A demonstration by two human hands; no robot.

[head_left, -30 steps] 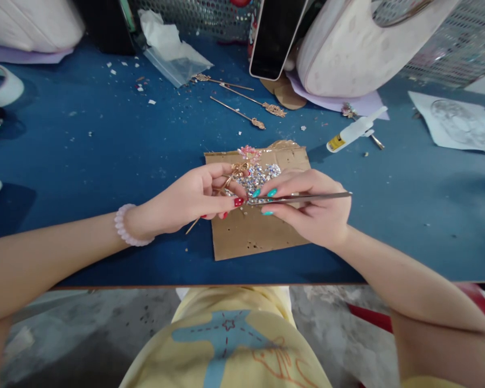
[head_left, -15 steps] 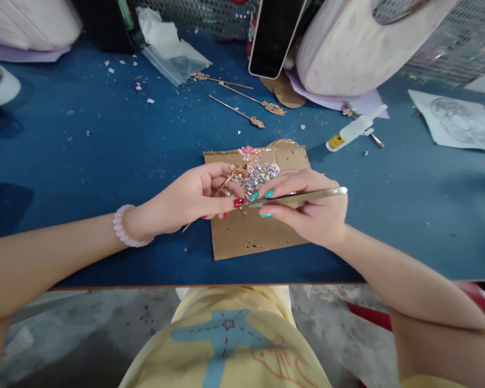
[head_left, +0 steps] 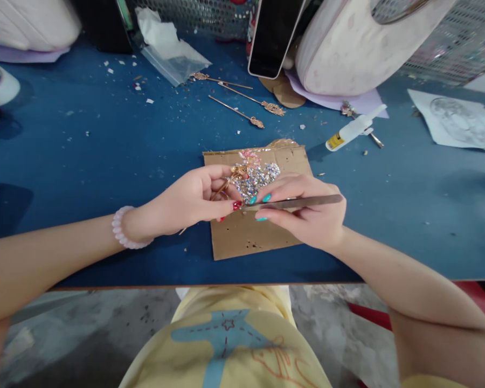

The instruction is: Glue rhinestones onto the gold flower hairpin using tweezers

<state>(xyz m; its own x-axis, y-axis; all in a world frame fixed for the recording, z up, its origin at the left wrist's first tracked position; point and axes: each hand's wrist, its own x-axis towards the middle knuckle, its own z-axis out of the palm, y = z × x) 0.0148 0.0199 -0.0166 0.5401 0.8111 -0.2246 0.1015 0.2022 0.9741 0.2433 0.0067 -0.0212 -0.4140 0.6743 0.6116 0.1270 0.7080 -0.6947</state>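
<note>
My left hand (head_left: 198, 198) is closed around a gold hairpin (head_left: 238, 172), its ornate head above the fingers and its thin stem showing below the palm. In my right hand (head_left: 311, 213) is a pair of metal tweezers (head_left: 299, 202), pinched between thumb and fingers. The tweezer tips meet the left thumb's red nail; whatever lies between them is too small to make out. Behind the fingertips lies a heap of glittering rhinestones (head_left: 258, 179) on a cardboard sheet (head_left: 246, 237). Pink beads (head_left: 249, 157) sit at the heap's far side.
Several gold hairpins (head_left: 238, 112) lie beyond the cardboard. A glue bottle (head_left: 345, 134) rests to the right, near a printed paper (head_left: 452, 121). At the back are a phone (head_left: 275, 40), a white bag (head_left: 347, 48) and a plastic bag (head_left: 178, 62). A tape roll (head_left: 0, 85) is far left.
The tweezers have tilted, their rear end dropping slightly, and their tips have shifted a little left along the left thumb. My left hand keeps its hold on the hairpin, nearly still.
</note>
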